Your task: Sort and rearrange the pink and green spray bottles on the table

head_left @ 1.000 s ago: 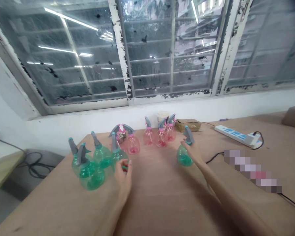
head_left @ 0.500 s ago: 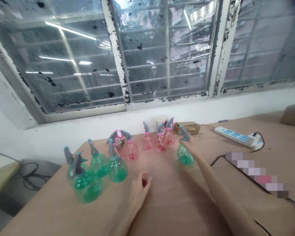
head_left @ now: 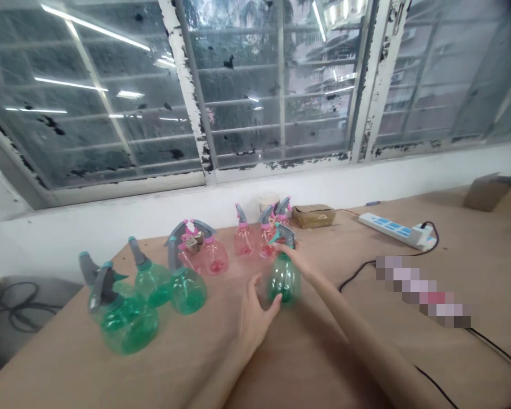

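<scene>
A clear green spray bottle with a grey and teal trigger head stands upright in the middle of the view. Around its neck, just under the head, my right hand is closed. My left hand is at the bottle's left side, thumb and fingers spread apart; whether a fingertip touches the bottle I cannot tell. More green spray bottles are grouped to the left. Several pink spray bottles stand farther back, some partly hidden behind others.
A brown cardboard box and a pale cup are by the wall. On the right lie a white power strip, a black cable and a blurred-out flat item. Another carton sits far right.
My right hand has brought the green spray bottle leftward and nearer to me. My left hand has opened wider and come up beside it. The camera view has shifted somewhat to the right.
</scene>
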A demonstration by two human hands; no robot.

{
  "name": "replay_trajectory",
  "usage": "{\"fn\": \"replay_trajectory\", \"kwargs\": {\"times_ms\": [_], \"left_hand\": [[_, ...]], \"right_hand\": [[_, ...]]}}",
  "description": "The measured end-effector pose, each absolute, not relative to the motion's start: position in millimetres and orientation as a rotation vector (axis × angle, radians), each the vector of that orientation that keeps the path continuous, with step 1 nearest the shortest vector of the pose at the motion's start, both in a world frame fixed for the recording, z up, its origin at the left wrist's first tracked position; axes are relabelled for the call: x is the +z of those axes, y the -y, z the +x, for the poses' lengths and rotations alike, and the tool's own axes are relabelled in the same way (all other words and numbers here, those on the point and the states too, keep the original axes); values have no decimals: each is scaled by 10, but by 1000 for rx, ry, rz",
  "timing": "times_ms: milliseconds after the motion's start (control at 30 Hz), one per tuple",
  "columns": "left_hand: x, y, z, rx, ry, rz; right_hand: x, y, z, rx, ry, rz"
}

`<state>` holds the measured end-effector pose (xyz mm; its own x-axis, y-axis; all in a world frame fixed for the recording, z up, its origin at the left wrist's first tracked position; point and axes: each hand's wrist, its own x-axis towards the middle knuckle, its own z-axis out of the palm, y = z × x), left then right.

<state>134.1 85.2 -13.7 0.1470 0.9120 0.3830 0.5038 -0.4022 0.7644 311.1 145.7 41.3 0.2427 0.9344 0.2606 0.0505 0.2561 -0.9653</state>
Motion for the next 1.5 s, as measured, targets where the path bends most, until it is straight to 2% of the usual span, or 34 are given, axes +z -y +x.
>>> {"fn": "replay_trajectory", "kwargs": {"times_ms": [100,300,467,567,700,800,933,1100,1200,1300,1500], "left_hand": [[-156,-871,1378,1265,-1268,1889],[-186,-862,1392,1097,-1022,2019],[-195,-828,1423,1122,-991,1994],[-175,-834,1376,1101,-1011,1903],[3,-838,1252,1141,-975,1703],[253,-832,1226,1192,-955,1765],[514,-828,1317,1217,-1015,1798],[624,-852,1302,1410,-1258,1701],[682,-928,1143,1306,-1280,1734],[739,-1034,956,1236,-1257,1769],[792,-1078,684,1247,-1314,1801]], "right_hand": [[438,-1265,2925,859,1179,-1127],[499,-904,2851,920,1391,-1074],[449,-777,2839,890,1474,-1127],[323,-704,2889,999,1523,-1057],[116,-606,2987,1221,1489,-965],[39,-563,2969,1256,1556,-894],[33,-528,2734,1099,1591,-913],[-4,-522,2297,830,1596,-1083],[-6,-536,2071,752,1623,-1307],[30,-535,1930,682,1701,-1343],[-110,-616,2293,619,1939,-1201]]}}
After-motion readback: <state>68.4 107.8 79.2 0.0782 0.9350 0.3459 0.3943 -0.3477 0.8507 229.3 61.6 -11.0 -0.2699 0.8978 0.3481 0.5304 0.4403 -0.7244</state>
